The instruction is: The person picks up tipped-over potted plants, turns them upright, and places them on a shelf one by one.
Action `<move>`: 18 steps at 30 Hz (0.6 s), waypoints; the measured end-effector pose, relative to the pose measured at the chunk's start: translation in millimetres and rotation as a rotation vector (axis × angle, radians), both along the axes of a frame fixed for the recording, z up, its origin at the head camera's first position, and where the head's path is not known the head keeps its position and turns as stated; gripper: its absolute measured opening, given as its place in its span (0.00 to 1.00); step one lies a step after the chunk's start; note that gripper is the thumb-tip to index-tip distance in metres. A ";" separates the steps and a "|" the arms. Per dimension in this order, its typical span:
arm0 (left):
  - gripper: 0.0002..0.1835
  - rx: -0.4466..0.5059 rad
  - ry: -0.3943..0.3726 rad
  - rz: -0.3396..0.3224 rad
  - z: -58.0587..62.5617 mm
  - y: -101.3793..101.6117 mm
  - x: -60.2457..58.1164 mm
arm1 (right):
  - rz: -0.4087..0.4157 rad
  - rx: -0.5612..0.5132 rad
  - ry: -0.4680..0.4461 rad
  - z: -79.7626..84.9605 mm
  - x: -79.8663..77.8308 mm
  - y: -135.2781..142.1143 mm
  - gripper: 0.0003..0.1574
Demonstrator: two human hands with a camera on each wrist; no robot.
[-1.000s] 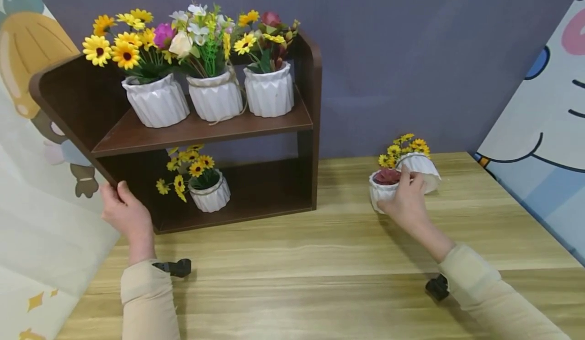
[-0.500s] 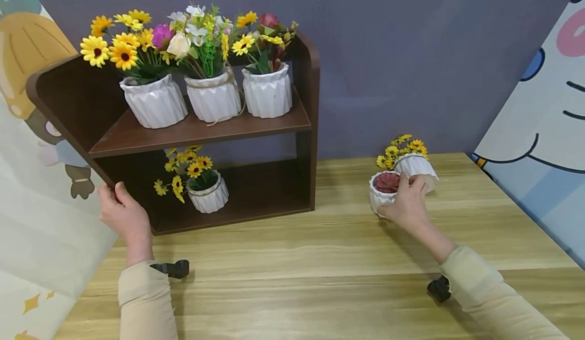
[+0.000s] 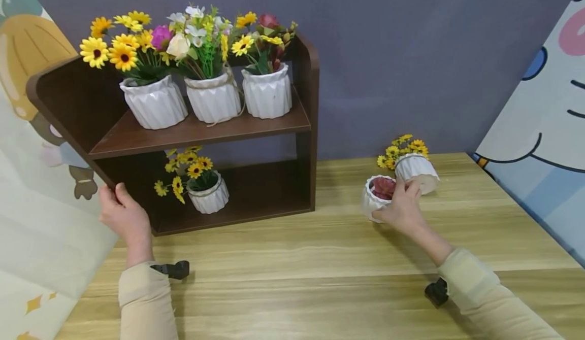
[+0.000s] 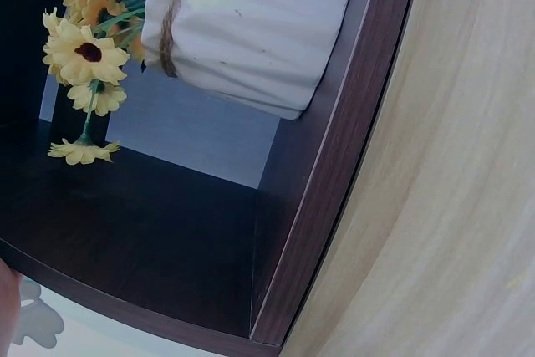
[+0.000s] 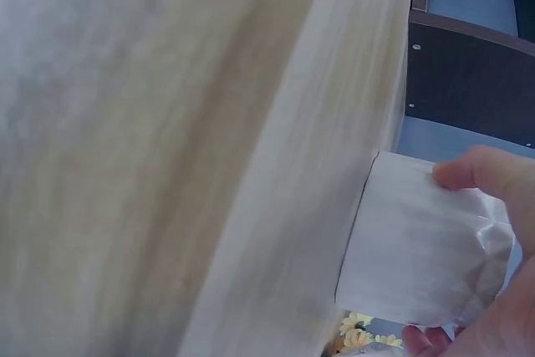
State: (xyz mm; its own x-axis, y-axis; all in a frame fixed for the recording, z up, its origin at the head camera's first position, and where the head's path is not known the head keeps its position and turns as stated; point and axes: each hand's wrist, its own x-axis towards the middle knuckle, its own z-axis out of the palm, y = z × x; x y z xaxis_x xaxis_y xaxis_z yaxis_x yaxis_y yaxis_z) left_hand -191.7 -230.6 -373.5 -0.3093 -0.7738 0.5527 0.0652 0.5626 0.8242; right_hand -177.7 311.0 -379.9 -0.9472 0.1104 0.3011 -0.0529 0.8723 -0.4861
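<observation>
My right hand grips a white fluted pot by its sides, thumb on one side and fingers on the other. A dark red succulent fills its top. The pot stands nearly upright at the table surface; whether its base touches cannot be told. Just behind lies a tipped white pot with small yellow flowers. My left hand holds the left side panel of a dark brown two-tier shelf; its fingers are partly hidden behind the panel. A white pot of yellow daisies stands on the lower tier.
On the upper tier stand a pot of sunflowers, a pot of mixed flowers and a pot with a red rose. The wooden table extends in front. A grey wall rises behind.
The succulent pot has shifted a little left and toward me in my right hand, away from the tipped pot. My left hand stays at the shelf panel.
</observation>
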 end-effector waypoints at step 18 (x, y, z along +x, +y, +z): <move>0.25 -0.009 -0.023 -0.009 0.3 -0.2 1.8 | 0.031 0.031 -0.074 -0.1 -9.8 5.5 0.71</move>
